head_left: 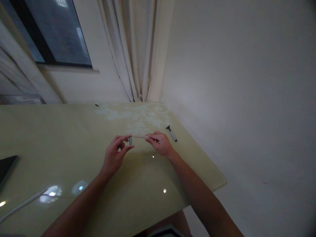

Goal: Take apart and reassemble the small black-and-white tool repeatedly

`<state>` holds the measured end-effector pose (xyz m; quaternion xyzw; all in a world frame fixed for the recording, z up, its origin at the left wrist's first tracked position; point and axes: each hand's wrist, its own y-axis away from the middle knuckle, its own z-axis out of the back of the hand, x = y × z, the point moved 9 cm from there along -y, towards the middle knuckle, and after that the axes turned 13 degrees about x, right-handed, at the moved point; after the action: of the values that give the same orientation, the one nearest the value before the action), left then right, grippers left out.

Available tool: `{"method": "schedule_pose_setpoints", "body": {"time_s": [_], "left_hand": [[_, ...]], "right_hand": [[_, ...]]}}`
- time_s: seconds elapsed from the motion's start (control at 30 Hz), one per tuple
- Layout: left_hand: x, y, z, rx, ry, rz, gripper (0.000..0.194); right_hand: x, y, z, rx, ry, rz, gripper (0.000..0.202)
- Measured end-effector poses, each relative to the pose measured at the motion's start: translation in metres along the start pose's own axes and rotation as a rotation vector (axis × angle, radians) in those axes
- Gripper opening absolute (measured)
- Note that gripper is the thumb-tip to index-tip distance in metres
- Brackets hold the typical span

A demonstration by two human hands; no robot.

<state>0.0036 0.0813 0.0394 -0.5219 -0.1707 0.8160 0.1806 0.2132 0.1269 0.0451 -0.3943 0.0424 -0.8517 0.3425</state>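
Observation:
Between the thumb and forefinger of my left hand [116,149] is a small dark and green rectangular piece that looks like a razor blade cartridge [130,141], held upright by its two ends. My right hand [160,143] pinches a thin, pale stick [139,136]. The stick points left, its tip at the cartridge's upper part; whether they touch I cannot tell. Both hands are above the table. Just beyond my right hand, a razor handle [172,134] with a grey grip and a black T-shaped top lies on the table.
The pale green glossy table [74,138] meets a wall [234,98] along its right side. A dark flat object [7,166] and a white cable [23,207] lie at left. Near the back edge is a small black piece [96,105]. Curtains [138,49] hang behind.

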Motion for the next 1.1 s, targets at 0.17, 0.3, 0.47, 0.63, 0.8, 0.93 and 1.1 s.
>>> {"method": "schedule_pose_setpoints", "body": {"time_s": [0.17,0.3,0.47,0.63,0.8,0.93,1.1], "left_hand": [[0.0,-0.001,0.001,-0.009,-0.01,0.002,0.034],[0.001,-0.001,0.002,-0.006,-0.013,0.014,0.034],[0.005,0.001,0.008,-0.035,-0.026,0.048,0.035],[0.017,-0.005,-0.014,0.037,-0.02,0.087,0.035],[0.024,-0.037,-0.099,0.404,-0.261,0.14,0.036],[0.027,-0.069,-0.15,0.445,-0.362,0.193,0.032],[0.033,-0.09,-0.176,0.4,-0.488,0.276,0.036]], "right_hand": [[0.001,-0.002,-0.006,0.061,-0.014,0.013,0.038],[0.001,-0.001,-0.005,0.027,-0.001,-0.018,0.038],[0.001,-0.005,-0.009,0.112,0.023,-0.003,0.031],[-0.042,0.003,0.058,-0.268,0.141,-0.165,0.037],[-0.114,0.03,0.102,-0.328,0.351,-0.679,0.039],[-0.14,0.048,0.102,-0.286,0.371,-0.813,0.036],[-0.15,0.058,0.096,-0.269,0.414,-0.874,0.029]]}}
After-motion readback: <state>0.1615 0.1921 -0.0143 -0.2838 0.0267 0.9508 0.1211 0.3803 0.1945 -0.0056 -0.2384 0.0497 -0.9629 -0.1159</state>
